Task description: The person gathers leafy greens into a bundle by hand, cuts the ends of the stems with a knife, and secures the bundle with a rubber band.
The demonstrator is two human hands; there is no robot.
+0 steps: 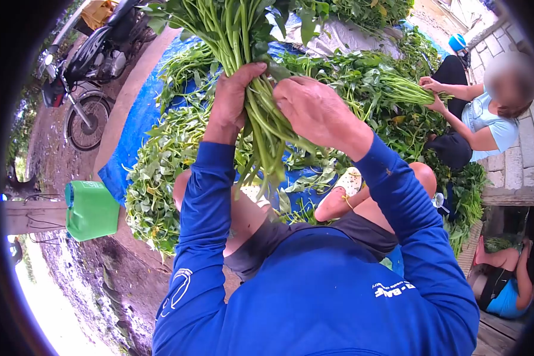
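A thick bunch of long-stemmed leafy greens (234, 41), which looks like water spinach, is held up in front of me, leaves towards the top and stem ends hanging down. My left hand (234, 98) wraps round the stems, thumb across the front. My right hand (320, 110) is closed against the right side of the same stems, fingers curled in; its fingertips are partly hidden. Below, more loose greens (160, 172) lie heaped on a blue tarp (121, 163) around my legs.
A co-worker (477, 113) at the right holds another bunch of greens (403, 89). A second person (507, 279) sits at the lower right. To the left are a green plastic container (92, 210) and a parked motorcycle (95, 65). A pale sheet (344, 41) lies at the back.
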